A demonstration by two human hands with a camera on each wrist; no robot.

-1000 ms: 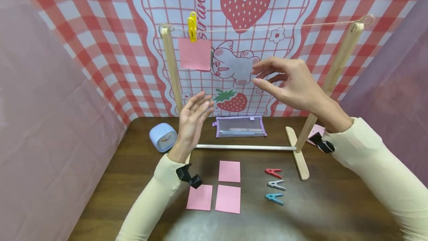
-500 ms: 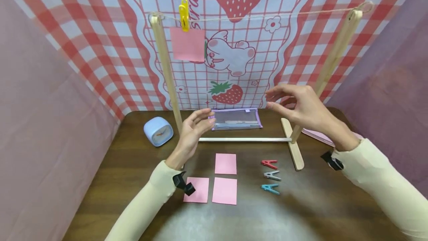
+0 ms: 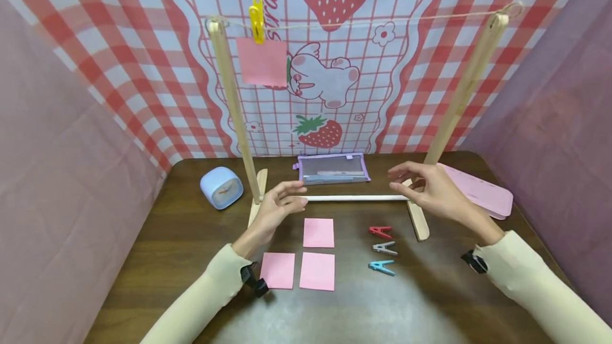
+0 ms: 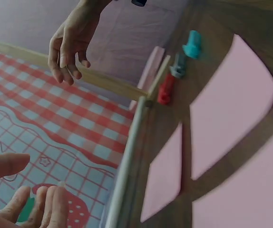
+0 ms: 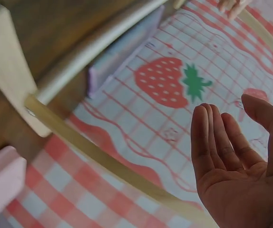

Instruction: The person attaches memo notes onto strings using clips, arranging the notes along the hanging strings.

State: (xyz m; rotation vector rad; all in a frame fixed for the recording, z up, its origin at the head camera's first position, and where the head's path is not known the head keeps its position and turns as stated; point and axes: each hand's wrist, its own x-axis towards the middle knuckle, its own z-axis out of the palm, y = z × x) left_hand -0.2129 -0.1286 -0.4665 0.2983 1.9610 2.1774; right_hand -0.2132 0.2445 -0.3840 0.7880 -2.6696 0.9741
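Observation:
My left hand [image 3: 272, 214] hovers above the pink paper squares with its fingers relaxed and nothing in it. On the table beneath it lie three pink squares, one at the back [image 3: 319, 233], one front left [image 3: 278, 271] and one front right [image 3: 317, 272]. Over the right foot of the wooden frame my right hand [image 3: 432, 192] hangs in the air, fingers loosely bent and holding nothing. Nearest to it on the table are a red clothespin [image 3: 380, 232], a grey clothespin [image 3: 384, 248] and a blue clothespin [image 3: 381, 267]. A yellow clothespin [image 3: 256, 21] holds another pink square [image 3: 263, 62] on the string [image 3: 354, 24].
Two wooden posts, left [image 3: 234, 105] and right [image 3: 466, 89], carry the string, and a white rod [image 3: 356, 198] joins them low down. Behind it lie a mesh pencil pouch [image 3: 333, 169] and a blue clock [image 3: 221, 188]. A pink case [image 3: 480, 191] sits at right.
Both hands have come down from near the string toward the table. The head view has tilted lower. The yellow clothespin and its pink square stay on the string.

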